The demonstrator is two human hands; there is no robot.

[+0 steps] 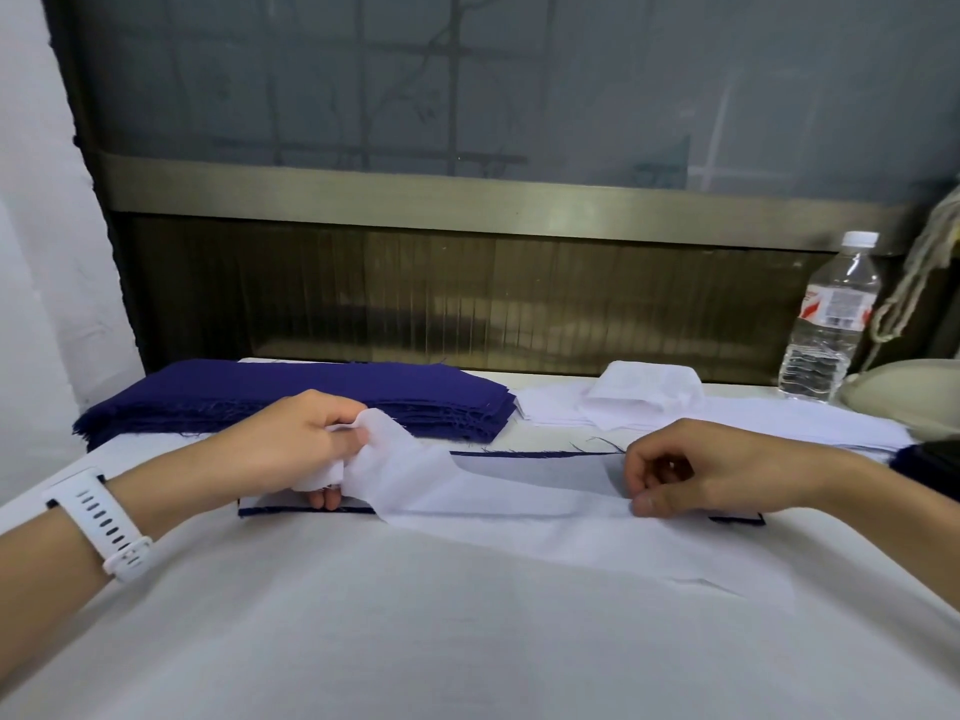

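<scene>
We record the left hand [301, 444] gripping the lifted end of a white strip [483, 493]. The right hand [685, 470] pinches the strip's other end over a navy piece [519, 453]. A navy stack [311, 394] lies far left and a water bottle [831, 319] stands far right.

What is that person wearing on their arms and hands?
Both arms are bare, with no sleeves in view and no gloves. The left hand has a white strap on its wrist, dotted with rows of little oval holes. The right hand wears nothing.
</scene>
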